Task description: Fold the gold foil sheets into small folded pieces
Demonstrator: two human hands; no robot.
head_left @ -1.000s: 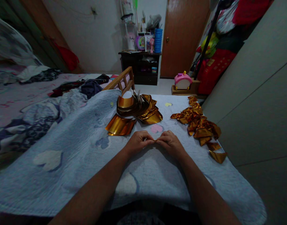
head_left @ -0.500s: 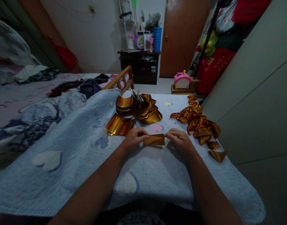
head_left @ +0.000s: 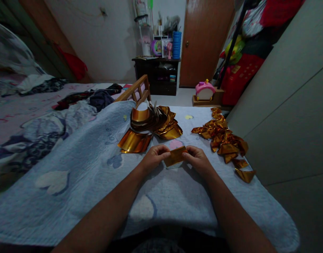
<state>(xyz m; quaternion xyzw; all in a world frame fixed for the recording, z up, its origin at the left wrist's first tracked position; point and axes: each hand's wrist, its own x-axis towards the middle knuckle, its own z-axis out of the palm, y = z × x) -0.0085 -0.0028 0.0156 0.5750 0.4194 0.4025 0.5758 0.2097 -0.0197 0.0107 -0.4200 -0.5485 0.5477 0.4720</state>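
Note:
Between my two hands is a small rectangle of shiny gold paper (head_left: 175, 156), tilted with its right end higher. My left hand (head_left: 156, 155) pinches its left end between thumb and fingers. At the other end, my right hand (head_left: 197, 158) grips the upper right corner. Beyond my left hand lies a fanned stack of gold paper sheets (head_left: 136, 141), some curled upright. To the right of my right hand is a heap of folded gold paper pieces (head_left: 225, 138).
A light blue quilt (head_left: 172, 200) with heart patterns lies under everything. A wooden rail (head_left: 132, 89) rises at its far left edge, beside a bed with rumpled clothes (head_left: 71, 112). A pale cabinet (head_left: 288, 123) borders the right side. A pink toy (head_left: 205, 90) sits beyond the quilt.
My right hand has moved slightly left and now holds the paper's end. The paper has turned from nearly level to tilted, its right end raised.

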